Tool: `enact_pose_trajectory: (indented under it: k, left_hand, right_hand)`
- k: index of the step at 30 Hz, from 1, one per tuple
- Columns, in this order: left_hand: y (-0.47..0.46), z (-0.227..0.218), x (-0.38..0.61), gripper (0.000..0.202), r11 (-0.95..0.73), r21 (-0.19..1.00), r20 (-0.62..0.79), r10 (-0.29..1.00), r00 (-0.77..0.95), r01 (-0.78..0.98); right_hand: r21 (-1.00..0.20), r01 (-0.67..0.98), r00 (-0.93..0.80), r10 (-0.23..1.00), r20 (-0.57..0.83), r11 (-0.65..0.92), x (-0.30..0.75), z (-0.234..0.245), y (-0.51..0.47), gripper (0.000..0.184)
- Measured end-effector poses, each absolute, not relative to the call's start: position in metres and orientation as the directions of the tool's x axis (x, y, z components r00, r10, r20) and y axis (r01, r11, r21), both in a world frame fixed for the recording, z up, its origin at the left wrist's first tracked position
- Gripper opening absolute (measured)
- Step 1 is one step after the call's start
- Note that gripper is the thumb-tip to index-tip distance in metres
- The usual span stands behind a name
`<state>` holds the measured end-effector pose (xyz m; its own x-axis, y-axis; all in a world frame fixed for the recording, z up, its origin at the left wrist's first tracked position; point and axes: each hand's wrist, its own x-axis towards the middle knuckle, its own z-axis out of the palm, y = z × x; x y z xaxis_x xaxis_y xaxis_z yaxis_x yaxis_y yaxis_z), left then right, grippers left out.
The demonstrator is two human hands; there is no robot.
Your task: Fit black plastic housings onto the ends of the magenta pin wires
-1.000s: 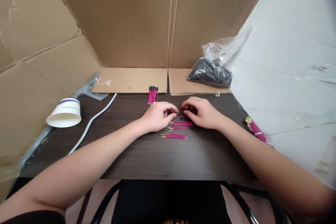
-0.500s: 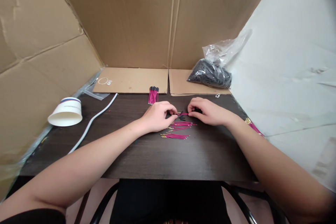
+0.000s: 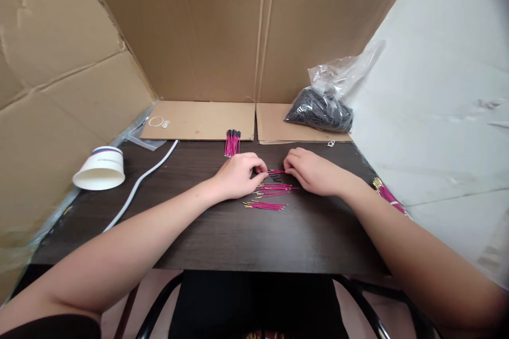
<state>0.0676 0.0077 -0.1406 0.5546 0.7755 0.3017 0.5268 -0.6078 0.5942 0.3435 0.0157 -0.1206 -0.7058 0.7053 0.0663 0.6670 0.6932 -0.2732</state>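
Note:
Thin magenta wires [image 3: 277,171] stretch between my two hands over the dark table. My right hand [image 3: 308,169] pinches their right end between thumb and fingertips. At their left end, the thumb and index finger of my left hand [image 3: 242,175] are pressed together; what sits in that pinch is hidden. Several short black sleeves [image 3: 276,178] lie just below the wires, between the hands. Closer to me are two loose groups of magenta wires with gold tips, an upper group [image 3: 276,188] partly behind my left fingers and a lower group [image 3: 265,205].
Behind my left hand lies a bundle of black-capped magenta wires [image 3: 233,143]. A clear bag of black pieces [image 3: 320,110] rests on cardboard [image 3: 274,130]. Left are a paper cup [image 3: 99,169] and a white cable [image 3: 139,185]. More gold-tipped wires [image 3: 387,194] lie at the right edge.
My left fingertips have shifted slightly left, and more of the wires shows between the hands. The right fingers have curled in a little, still pinching the right end.

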Motion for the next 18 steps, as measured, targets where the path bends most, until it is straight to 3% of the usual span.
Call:
enact_pose_trajectory:
  k: [10,14,18]
  left_hand:
    - [0.0058,-0.1373,0.0689,0.006,-0.552,0.650,0.308,0.820,0.483,0.522]
    - [0.0053,-0.1376,0.0681,0.022,-0.543,0.673,0.300,0.821,0.486,0.502]
    - [0.0056,-0.1379,0.0682,0.018,-0.567,0.637,0.293,0.804,0.517,0.522]
  right_hand:
    - [-0.338,0.674,-0.678,0.732,0.070,0.657,0.3438,-0.1193,0.0147,0.016]
    - [-0.381,0.668,-0.678,0.734,0.044,0.640,0.3439,-0.1164,0.0139,0.016]
    - [-0.373,0.679,-0.678,0.735,0.008,0.632,0.3439,-0.1140,0.0129,0.015]
